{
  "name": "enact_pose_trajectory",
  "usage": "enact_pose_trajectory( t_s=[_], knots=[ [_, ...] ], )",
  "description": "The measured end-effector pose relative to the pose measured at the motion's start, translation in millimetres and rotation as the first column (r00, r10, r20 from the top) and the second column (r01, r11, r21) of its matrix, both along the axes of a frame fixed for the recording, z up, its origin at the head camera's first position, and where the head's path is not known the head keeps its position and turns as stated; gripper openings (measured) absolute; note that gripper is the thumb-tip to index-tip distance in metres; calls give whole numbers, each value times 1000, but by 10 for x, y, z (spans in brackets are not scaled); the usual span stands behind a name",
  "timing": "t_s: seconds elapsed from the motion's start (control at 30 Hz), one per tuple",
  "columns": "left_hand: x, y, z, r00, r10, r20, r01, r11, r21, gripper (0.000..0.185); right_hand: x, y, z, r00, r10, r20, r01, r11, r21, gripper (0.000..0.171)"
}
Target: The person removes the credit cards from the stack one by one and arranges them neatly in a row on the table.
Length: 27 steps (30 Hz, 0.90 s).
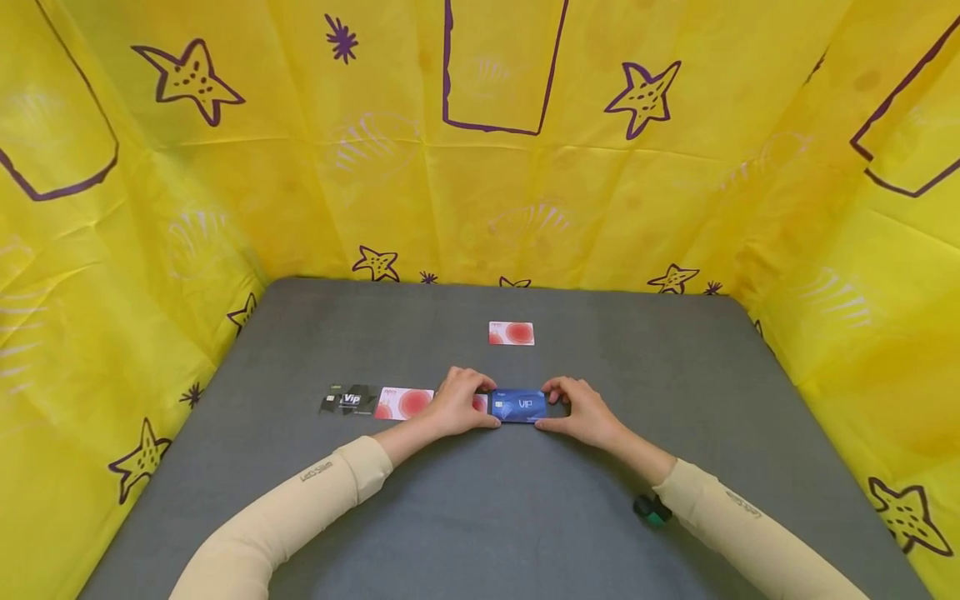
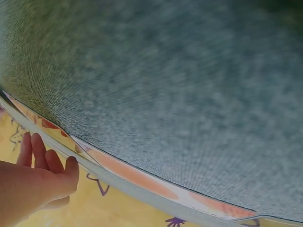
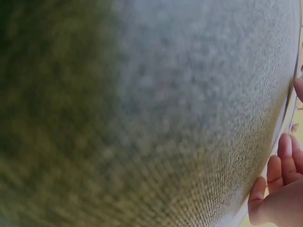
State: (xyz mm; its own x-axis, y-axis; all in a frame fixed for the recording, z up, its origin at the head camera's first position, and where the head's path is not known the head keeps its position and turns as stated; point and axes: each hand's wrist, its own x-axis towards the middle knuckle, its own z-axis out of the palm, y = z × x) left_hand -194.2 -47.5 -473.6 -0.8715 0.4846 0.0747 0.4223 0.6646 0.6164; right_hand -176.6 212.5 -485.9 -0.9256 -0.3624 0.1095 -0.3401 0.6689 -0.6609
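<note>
A blue VIP card [image 1: 519,406] lies at the right end of a row of cards on the grey table, in the head view. My left hand [image 1: 456,404] holds its left edge, index finger at the upper corner and thumb at the lower one. On the opposite edge, my right hand [image 1: 588,415] grips the right corners the same way. A red-and-white card [image 1: 480,403] shows partly beneath my left hand. Further left come another red-and-white card [image 1: 405,403] and a black Vip card [image 1: 349,400]. The wrist views catch the hands only at the frame edges.
A single red-and-white card [image 1: 512,333] lies farther back on the grey table [image 1: 510,517]. Yellow printed cloth [image 1: 480,192] stands around the back and sides. A dark band with a green part [image 1: 652,509] hangs by the right sleeve.
</note>
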Motion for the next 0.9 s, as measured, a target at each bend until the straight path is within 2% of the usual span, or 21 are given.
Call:
enact_pose_trajectory(
  t_s=[0.7, 0.9],
  knots=[
    [-1, -56, -12, 999, -23, 40, 23, 1000, -20, 50, 67, -35, 32, 1000, 12, 19, -13, 999, 51, 50],
    [25, -70, -23, 999, -32, 17, 32, 999, -5, 49, 65, -30, 18, 999, 13, 30, -15, 998, 60, 50]
  ],
)
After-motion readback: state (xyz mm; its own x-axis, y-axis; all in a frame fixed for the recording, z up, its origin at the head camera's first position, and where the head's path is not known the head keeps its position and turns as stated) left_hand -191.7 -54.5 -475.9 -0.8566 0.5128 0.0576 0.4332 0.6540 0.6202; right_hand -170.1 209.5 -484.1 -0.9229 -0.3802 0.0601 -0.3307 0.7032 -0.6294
